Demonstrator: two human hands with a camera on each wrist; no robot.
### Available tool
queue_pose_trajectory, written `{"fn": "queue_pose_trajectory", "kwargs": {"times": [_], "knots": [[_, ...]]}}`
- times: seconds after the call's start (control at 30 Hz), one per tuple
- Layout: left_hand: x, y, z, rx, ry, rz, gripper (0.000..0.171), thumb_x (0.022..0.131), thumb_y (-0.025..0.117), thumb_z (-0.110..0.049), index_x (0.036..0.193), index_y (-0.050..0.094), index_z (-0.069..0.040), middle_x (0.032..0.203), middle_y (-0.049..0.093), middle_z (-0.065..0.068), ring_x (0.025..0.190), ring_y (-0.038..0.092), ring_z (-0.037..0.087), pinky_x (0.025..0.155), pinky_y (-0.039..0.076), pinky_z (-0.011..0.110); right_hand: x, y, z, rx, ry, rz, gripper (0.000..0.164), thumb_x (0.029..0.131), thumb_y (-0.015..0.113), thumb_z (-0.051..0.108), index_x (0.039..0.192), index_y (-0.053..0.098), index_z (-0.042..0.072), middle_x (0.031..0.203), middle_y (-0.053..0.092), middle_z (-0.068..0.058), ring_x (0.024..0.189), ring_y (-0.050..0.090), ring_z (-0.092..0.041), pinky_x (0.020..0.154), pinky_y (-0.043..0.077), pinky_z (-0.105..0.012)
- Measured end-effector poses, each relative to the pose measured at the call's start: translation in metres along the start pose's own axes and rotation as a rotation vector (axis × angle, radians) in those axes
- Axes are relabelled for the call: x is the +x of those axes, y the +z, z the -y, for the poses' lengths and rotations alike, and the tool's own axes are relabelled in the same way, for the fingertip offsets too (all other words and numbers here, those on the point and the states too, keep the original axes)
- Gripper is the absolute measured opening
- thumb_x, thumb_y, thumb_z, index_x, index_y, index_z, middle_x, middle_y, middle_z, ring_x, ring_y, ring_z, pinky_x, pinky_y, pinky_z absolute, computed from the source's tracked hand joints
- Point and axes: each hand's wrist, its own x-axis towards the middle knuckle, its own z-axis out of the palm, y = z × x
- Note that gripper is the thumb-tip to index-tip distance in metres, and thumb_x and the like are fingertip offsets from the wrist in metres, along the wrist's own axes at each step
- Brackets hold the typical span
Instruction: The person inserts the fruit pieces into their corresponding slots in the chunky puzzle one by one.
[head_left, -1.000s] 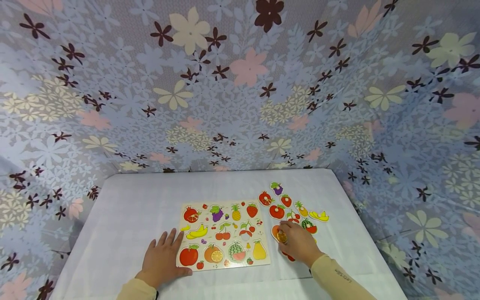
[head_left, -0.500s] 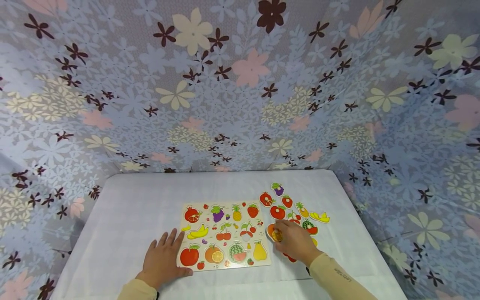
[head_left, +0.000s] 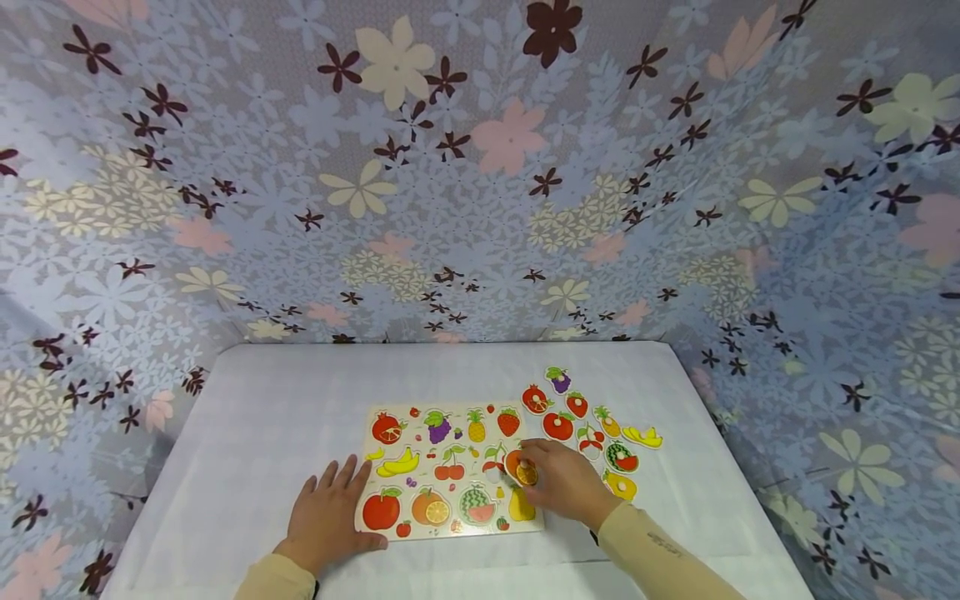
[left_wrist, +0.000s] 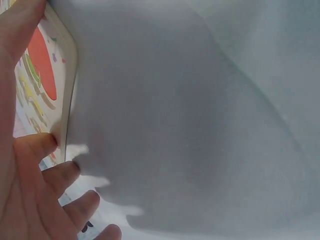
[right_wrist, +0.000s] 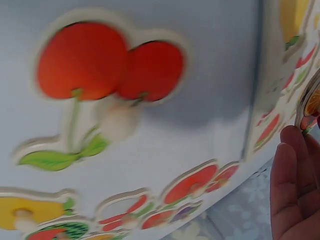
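My right hand (head_left: 570,483) pinches an orange puzzle piece (head_left: 517,467) above the right side of the fruit puzzle board (head_left: 431,532). At the right edge of the right wrist view, part of the orange piece shows beside the fingertips. Below the held piece, the board's pear picture (head_left: 521,507) and right-hand cherry picture are partly covered. My left hand (head_left: 324,512) rests at the board's left side, fingers spread and thumb along its near corner. In the left wrist view, the fingertips touch the board's edge (left_wrist: 70,65).
Loose knobbed fruit pieces lie right of the board, among them watermelon (head_left: 622,457), bananas (head_left: 642,437), grapes (head_left: 558,380) and yellow pear (head_left: 621,486). A red cherry piece (right_wrist: 82,60) looms large in the right wrist view. Floral cloth (head_left: 480,208) hangs behind the white-covered table (head_left: 277,392).
My right hand has carried the orange piece leftward from the loose pieces to over the board. The yellow pear piece has come into fuller view. The left hand stays in place.
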Motion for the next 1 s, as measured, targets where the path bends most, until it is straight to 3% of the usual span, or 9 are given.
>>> {"fn": "queue_pose_trajectory", "kwargs": {"times": [0.67, 1.0], "knots": [[-0.001, -0.001, 0.002, -0.020, -0.003, 0.009, 0.118, 0.059, 0.076, -0.078, 0.151, 0.045, -0.011, 0.153, 0.040, 0.018, 0.134, 0.040, 0.047, 0.104, 0.033, 0.067, 0.019, 0.009, 0.035, -0.011, -0.158, 0.062, 0.045, 0.079, 0.082, 0.030, 0.120, 0.071, 0.014, 0.132, 0.062, 0.000, 0.118, 0.060, -0.021, 0.097, 0.051, -0.039], [0.000, 0.000, 0.003, -0.035, -0.002, 0.018, 0.119, 0.060, 0.075, -0.079, 0.152, 0.044, -0.011, 0.155, 0.038, 0.018, 0.136, 0.037, 0.047, 0.105, 0.033, 0.067, 0.028, 0.017, 0.055, 0.000, -0.209, 0.105, 0.045, 0.079, 0.081, 0.032, 0.121, 0.071, 0.020, 0.134, 0.060, 0.001, 0.121, 0.058, -0.019, 0.099, 0.050, -0.037]]}}
